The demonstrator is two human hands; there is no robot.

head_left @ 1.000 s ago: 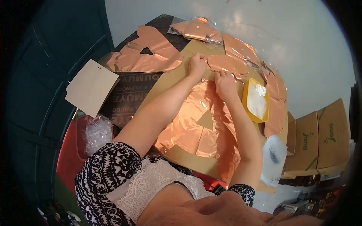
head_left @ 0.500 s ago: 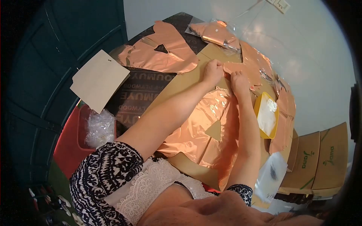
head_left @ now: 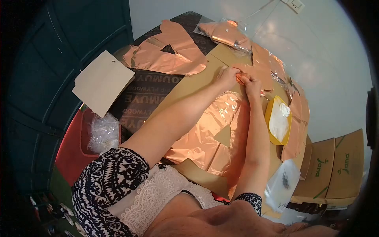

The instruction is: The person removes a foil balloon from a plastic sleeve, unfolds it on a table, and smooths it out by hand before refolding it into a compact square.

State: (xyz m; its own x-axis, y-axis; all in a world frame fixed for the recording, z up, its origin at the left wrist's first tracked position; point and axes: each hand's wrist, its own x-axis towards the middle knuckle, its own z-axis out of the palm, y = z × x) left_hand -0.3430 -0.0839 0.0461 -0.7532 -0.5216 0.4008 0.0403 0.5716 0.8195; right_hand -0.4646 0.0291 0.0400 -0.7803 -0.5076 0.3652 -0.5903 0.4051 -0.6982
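Note:
Fingers closed, my left hand (head_left: 227, 77) pinches the near edge of a copper-coloured foil sheet (head_left: 261, 73) at the far part of the table. Right beside it, my right hand (head_left: 252, 86) grips the same edge, and a crumpled bit of foil shows between the two hands. Fingertips partly hide where the foil is held. Below my hands a larger copper foil sheet (head_left: 197, 134) with a triangular hole lies creased on brown cardboard (head_left: 171, 100), between my forearms.
Another holed foil piece (head_left: 183, 59) lies at the back left. A plastic-wrapped foil pack (head_left: 231, 36) sits at the back. To the right are a yellow tray (head_left: 289, 124) with white material and cardboard boxes (head_left: 344, 166). A beige board (head_left: 103, 83) and a red bin (head_left: 87, 146) with clear plastic are at left.
Both hands have turned and drawn slightly closer around the foil edge. More crumpled foil shows between the fingers, and the sheet's near edge is pulled up.

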